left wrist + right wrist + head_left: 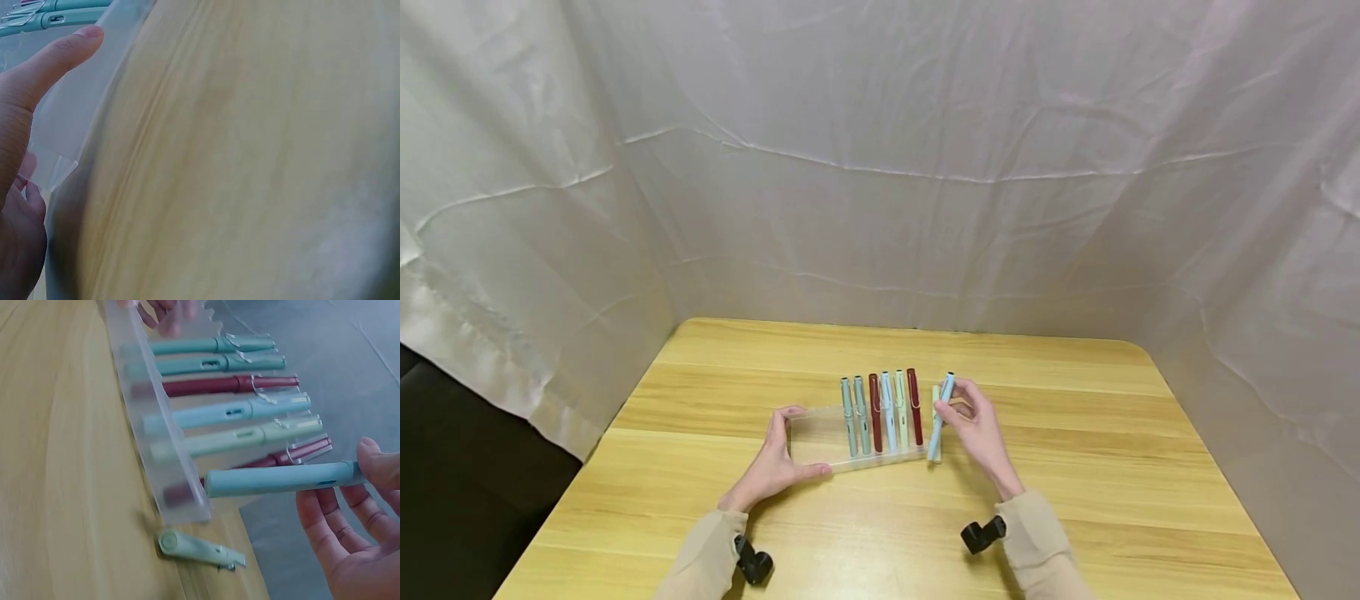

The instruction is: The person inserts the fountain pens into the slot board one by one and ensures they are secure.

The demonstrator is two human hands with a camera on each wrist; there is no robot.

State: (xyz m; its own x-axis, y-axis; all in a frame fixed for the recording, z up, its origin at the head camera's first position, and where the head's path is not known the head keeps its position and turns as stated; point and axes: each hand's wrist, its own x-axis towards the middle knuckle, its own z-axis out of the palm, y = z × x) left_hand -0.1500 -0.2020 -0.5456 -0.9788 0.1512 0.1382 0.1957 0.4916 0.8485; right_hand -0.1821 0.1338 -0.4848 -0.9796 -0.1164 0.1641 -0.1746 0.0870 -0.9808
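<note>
At its left end, my left hand grips a clear plastic pen tray, thumb along the front edge. Lying side by side in the tray are two teal pens, a dark red pen, a light blue pen, a light green pen and a second dark red pen. My right hand pinches another light blue pen by its cap end, just beyond the tray's right end. Below that pen, a loose light green pen lies on the table.
The wooden table spreads around the tray on all sides. Pale curtains hang behind it and at both sides. A black surface shows at the far left. Each wrist wears a small black camera.
</note>
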